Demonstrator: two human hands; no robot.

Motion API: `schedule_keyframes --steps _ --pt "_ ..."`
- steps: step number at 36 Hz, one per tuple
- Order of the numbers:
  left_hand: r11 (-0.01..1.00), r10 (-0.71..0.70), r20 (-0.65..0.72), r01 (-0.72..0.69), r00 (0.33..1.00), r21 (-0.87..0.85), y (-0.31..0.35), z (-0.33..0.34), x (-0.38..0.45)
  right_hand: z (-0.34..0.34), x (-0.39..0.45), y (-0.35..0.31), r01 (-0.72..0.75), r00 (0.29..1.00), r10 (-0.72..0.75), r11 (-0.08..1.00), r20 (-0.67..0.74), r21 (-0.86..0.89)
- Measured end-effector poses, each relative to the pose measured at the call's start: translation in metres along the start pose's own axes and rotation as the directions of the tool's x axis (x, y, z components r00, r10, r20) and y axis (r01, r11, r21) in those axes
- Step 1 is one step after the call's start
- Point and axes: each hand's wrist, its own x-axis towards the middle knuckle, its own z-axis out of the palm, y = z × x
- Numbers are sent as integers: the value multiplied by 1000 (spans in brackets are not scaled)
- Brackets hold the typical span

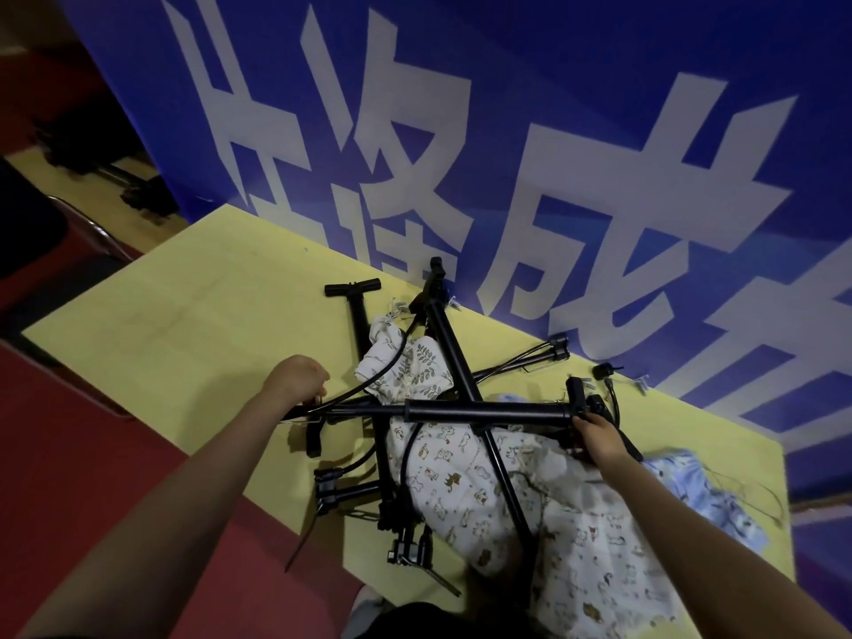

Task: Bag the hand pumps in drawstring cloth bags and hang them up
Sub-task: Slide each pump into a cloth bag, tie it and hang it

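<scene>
Pumps lie crossed in a heap over soft printed bags [465,472] on the yellow table [193,325], and the top pump [484,411], a long stiff black tube, runs level between both hands. The left hand [297,380] has its grip curled round one end, and the right hand [599,435] is clamped on the other beside the crossbar. It looks rigid and fairly light, though its loose hose may snag, so holding both ends seems sound.
</scene>
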Motion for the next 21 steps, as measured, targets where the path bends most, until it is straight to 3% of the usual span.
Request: schedule_keyframes --steps 4,8,10,14,21 --pt "983 -20 11 18 1000 181 6 -2 -4 4 -6 -2 12 1000 -12 1000 -11 7" --pt "884 -67 -163 134 984 447 -10 -9 -16 -1 -11 3 24 999 -24 1000 -40 -6" --pt "913 -99 -202 169 974 371 -29 -10 -16 -4 -15 6 26 998 -28 999 -55 -27" --pt "984 -151 -152 163 977 69 -42 -6 -24 -8 -19 8 40 997 -42 998 -61 -43" --pt "1000 28 -286 -27 958 8 -31 -12 -32 -21 -30 4 26 999 -24 999 -31 37"
